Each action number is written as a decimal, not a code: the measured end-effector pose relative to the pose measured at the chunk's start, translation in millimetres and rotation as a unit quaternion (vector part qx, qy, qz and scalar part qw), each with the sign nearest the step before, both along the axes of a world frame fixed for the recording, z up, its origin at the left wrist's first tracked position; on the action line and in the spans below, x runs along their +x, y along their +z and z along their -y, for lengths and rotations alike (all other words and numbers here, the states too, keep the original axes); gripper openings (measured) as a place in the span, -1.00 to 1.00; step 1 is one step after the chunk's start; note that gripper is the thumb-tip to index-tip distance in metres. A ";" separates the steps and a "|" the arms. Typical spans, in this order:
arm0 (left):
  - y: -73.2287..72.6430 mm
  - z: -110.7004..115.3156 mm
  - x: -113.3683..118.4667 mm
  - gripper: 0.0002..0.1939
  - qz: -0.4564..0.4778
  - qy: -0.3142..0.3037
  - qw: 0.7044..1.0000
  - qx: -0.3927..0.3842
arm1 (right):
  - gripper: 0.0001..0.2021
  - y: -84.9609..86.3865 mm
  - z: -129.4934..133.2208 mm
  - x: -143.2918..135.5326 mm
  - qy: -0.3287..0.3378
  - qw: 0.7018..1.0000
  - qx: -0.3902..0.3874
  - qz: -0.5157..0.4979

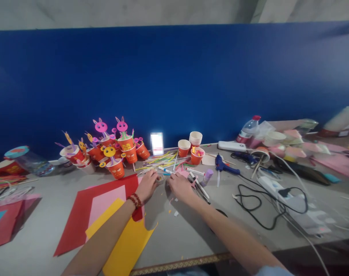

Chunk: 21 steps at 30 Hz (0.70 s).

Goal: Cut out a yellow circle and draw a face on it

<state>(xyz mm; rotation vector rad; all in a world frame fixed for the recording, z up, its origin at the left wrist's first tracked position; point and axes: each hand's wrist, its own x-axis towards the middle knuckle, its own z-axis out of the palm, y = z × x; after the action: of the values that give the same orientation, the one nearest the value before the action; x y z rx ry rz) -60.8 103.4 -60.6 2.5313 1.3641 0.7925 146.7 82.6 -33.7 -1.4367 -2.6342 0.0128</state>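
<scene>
My left hand [147,185], with a beaded bracelet at the wrist, rests on the table with its fingers curled at a small roundish item [160,178] too small to name. Just to the right, my right hand [179,186] has its fingers bent down, their tips hidden under the hand. A blue-and-white marker [164,170] lies just beyond both hands. Pink paper pieces [183,170] and several markers [201,188] are beside my right hand. Sheets of red [73,214], pink [105,201] and yellow paper [128,249] lie under and beside my left forearm.
Red paper cups with bunny figures [122,125] stand at the back left. More cups [184,148] and a lit phone screen [157,143] are at the back. A blue glue gun [223,165], purple glue stick [208,176], power strip [292,207] and bottle [249,128] sit right, with looping cables.
</scene>
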 end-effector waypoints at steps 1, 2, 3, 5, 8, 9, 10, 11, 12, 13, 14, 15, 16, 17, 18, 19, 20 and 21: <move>1.7 -1.5 -3.1 -0.87 0.011 0.000 1.000 0.001 | -0.80 -0.7 -0.2 -0.9 0.006 1.000 0.001 -0.005; 3.3 -3.1 -6.6 -0.89 0.022 0.001 1.000 0.002 | -0.80 -1.3 0.7 -0.8 0.015 1.000 0.001 -0.011; 4.8 -4.6 -10.3 -0.90 0.032 0.005 0.999 0.004 | -0.80 -1.8 2.7 0.5 0.025 1.000 0.000 -0.017; 6.5 -6.5 -16.3 -0.91 0.047 0.013 0.999 0.005 | -0.81 -2.9 8.8 5.4 0.047 0.998 -0.007 -0.028; 5.6 -6.1 -16.8 -0.93 0.049 0.014 0.999 0.002 | -0.75 -5.1 18.9 13.9 0.067 0.996 -0.028 -0.049; 4.4 -5.5 -14.2 -0.93 0.046 0.012 0.999 0.000 | -0.71 -6.2 22.1 15.8 0.064 0.996 -0.034 -0.057; 3.1 -5.0 -10.5 -0.94 0.041 0.011 0.999 -0.001 | -0.66 -7.5 25.4 17.0 0.057 0.995 -0.039 -0.068; 1.8 -4.9 -6.2 -0.94 0.035 0.011 0.999 -0.001 | -0.62 -9.4 29.2 17.5 0.047 0.995 -0.044 -0.080; 0.5 -5.4 -1.8 -0.94 0.029 0.014 0.999 0.001 | -0.60 -11.7 33.6 17.5 0.040 0.994 -0.051 -0.093; -0.7 -6.5 2.4 -0.94 0.023 0.019 1.000 0.003 | -0.59 -14.5 38.6 17.1 0.038 0.992 -0.059 -0.105; -1.7 -8.2 5.9 -0.94 0.017 0.026 0.999 0.006 | -0.58 -17.5 43.9 16.7 0.042 0.990 -0.068 -0.115; -2.4 -10.5 8.6 -0.93 0.011 0.035 0.999 0.010 | -0.58 -20.6 49.1 16.3 0.051 0.988 -0.077 -0.121; -2.9 -13.1 10.4 -0.93 0.005 0.045 0.999 0.013 | -0.57 -23.3 53.7 16.0 0.059 0.987 -0.082 -0.124; -3.1 -15.9 11.4 -0.93 -0.001 0.054 0.998 0.015 | -0.56 -25.4 57.0 15.6 0.061 0.986 -0.087 -0.130; -3.3 -18.7 11.9 -0.93 -0.006 0.063 0.998 0.018 | -0.56 -26.6 58.7 15.0 0.058 0.985 -0.088 -0.140; -3.3 -21.3 12.2 -0.93 -0.010 0.069 0.997 0.019 | -0.55 -26.8 58.6 13.9 0.052 0.983 -0.086 -0.151; -3.1 -23.7 12.4 -0.94 -0.014 0.074 0.997 0.020 | -0.55 -26.0 56.9 12.2 0.045 0.982 -0.081 -0.162; -2.8 -25.7 12.7 -0.94 -0.018 0.078 0.997 0.021 | -0.55 -24.6 54.0 9.7 0.043 0.982 -0.075 -0.169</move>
<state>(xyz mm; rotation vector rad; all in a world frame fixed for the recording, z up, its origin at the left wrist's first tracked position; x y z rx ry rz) -48.1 129.1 -63.5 2.5055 1.5874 0.8149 156.5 28.6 -58.3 -1.2303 -2.4518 0.4348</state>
